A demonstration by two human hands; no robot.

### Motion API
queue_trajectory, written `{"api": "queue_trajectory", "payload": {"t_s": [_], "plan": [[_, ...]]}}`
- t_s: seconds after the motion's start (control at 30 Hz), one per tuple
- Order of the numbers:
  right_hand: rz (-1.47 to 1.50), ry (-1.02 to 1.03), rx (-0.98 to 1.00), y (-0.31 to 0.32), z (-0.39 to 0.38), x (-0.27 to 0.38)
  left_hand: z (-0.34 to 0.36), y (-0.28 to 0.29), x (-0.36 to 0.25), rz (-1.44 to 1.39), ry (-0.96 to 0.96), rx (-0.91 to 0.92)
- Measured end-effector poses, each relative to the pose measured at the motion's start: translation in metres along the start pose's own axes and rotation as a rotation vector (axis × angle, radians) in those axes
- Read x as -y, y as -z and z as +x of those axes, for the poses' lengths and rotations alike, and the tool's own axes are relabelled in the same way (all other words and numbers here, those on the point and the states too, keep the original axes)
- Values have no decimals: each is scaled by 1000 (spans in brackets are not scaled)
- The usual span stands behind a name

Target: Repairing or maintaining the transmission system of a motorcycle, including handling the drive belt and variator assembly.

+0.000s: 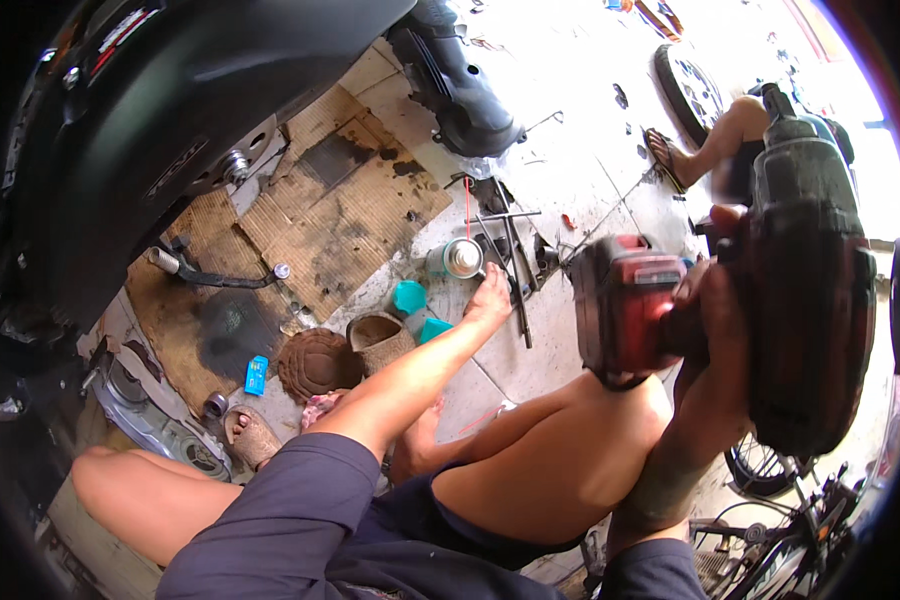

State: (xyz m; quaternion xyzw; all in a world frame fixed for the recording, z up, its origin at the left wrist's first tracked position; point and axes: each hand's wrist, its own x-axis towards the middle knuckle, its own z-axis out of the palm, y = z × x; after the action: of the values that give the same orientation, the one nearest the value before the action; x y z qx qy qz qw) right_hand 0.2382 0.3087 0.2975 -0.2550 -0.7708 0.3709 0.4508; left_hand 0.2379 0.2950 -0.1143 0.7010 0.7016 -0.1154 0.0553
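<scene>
My right hand (pixel 715 320) is wrapped round the grip of a cordless impact wrench (pixel 810 270), raised close on the right. Its red and black battery (pixel 625 310) points left. My left hand (pixel 490 297) reaches down to the floor beside a spray can (pixel 460 258) with a thin red straw. The fingers look stretched out, though their tips are partly hidden. Just beyond them lie T-handled wrenches (pixel 515 250). To the left stands a black scooter body (pixel 230 90), with a bare threaded shaft (pixel 236 166) showing at its side.
Oil-stained cardboard (pixel 340 200) covers floor under the scooter. A black engine cover (pixel 470 110) lies at the top. Near my feet are a teal cup (pixel 409 296), a small blue box (pixel 256 375) and a metal casing (pixel 160 430). Another person's leg (pixel 715 150) and a wheel (pixel 688 90) are at right.
</scene>
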Motion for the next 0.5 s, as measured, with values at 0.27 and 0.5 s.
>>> {"api": "queue_trajectory", "payload": {"t_s": [0.27,0.5], "plan": [[36,-84,25,14,13,-35,26,-17,22,-142,162,-16],[48,-171,18,11,24,-62,56,22,8,-100,340,-1]]}}
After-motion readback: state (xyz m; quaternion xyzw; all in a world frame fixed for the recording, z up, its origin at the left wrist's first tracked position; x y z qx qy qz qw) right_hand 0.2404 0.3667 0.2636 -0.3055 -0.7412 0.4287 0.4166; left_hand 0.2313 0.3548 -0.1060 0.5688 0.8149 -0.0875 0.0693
